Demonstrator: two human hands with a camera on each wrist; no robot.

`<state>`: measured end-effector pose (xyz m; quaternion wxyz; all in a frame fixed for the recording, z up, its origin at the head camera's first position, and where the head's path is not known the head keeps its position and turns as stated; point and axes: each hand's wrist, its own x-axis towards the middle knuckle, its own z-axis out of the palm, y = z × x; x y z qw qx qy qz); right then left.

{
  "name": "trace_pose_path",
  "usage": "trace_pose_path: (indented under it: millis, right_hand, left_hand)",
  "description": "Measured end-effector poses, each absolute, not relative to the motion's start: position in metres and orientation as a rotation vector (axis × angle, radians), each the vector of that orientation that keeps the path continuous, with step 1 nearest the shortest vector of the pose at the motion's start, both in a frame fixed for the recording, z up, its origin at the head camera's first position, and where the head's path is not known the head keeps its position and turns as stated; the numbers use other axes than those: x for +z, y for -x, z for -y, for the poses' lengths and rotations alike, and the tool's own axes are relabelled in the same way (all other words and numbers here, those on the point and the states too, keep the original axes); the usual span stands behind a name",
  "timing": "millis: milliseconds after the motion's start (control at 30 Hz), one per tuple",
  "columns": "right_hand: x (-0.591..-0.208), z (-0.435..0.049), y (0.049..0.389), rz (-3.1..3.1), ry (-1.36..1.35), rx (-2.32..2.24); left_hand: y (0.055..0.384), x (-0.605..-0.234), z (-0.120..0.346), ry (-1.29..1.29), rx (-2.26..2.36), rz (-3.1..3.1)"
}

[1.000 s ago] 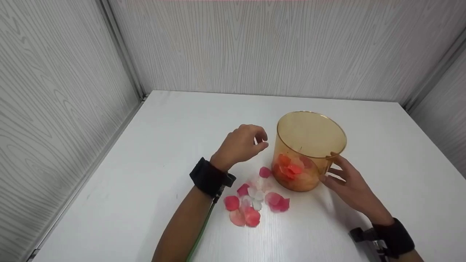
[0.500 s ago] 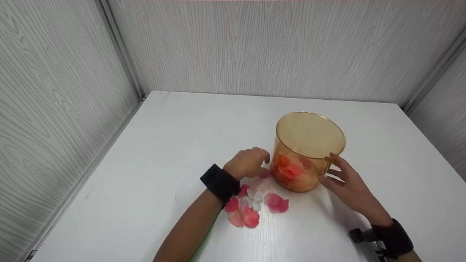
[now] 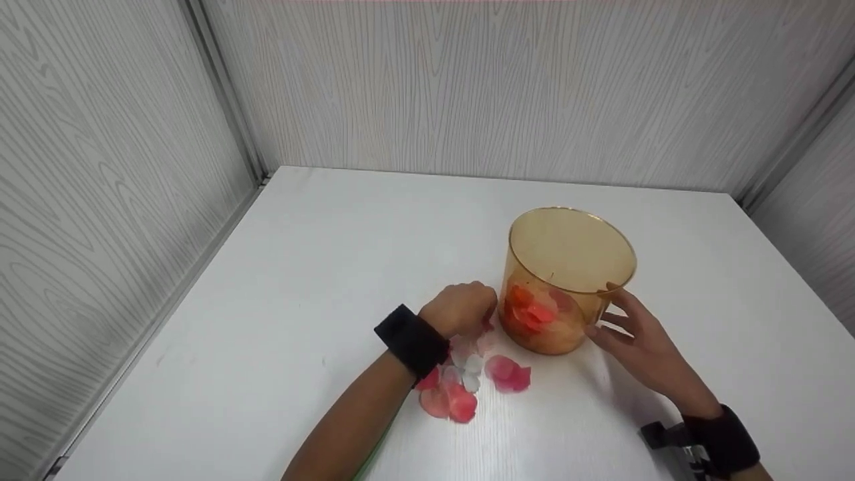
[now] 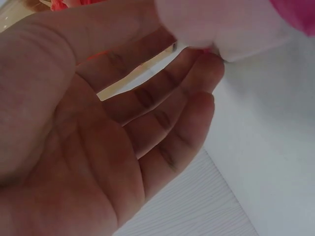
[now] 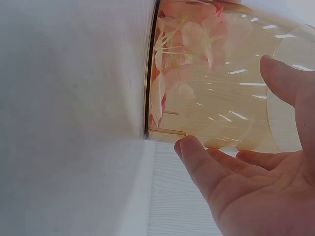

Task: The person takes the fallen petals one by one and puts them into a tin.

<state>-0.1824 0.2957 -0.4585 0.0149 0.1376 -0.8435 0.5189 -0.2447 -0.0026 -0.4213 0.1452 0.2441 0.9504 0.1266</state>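
Note:
In the head view my left hand [image 3: 461,307] is down at the loose petals, left of an amber see-through tub [image 3: 568,321]. Its fingers are curled, and in the left wrist view the thumb and index tips meet at a pale pink petal [image 4: 221,24], which partly covers them. A magenta petal [image 4: 300,12] lies just beyond. My right hand [image 3: 641,344] holds the tub's right side, thumb and fingers around the wall [image 5: 231,108]. Red and orange petals [image 3: 531,310] show through the tub near its bottom.
Several pink, coral and white petals lie on the white table [image 3: 334,254] in front of the tub; a pink cluster [image 3: 507,373] sits to their right. Wood-grain panels [image 3: 467,87] enclose the table at the back and sides.
My left hand has come down from beside the tub's rim to the petals, its fingers closing around there. The right hand and tub have stayed in place.

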Motion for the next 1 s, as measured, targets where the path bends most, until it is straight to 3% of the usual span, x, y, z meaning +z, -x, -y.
trace_pose_path:
  millis: [533,1000]
  right_hand:
    - [-0.46,-0.296,0.181,2.624,-0.437,1.598]
    - [-0.459,-0.295,0.183,2.629,-0.433,1.598]
  left_hand:
    - [0.249,-0.408,0.009,-0.786,0.414,-2.771]
    - [0.246,-0.364,0.026,-0.916,0.656,-2.994]
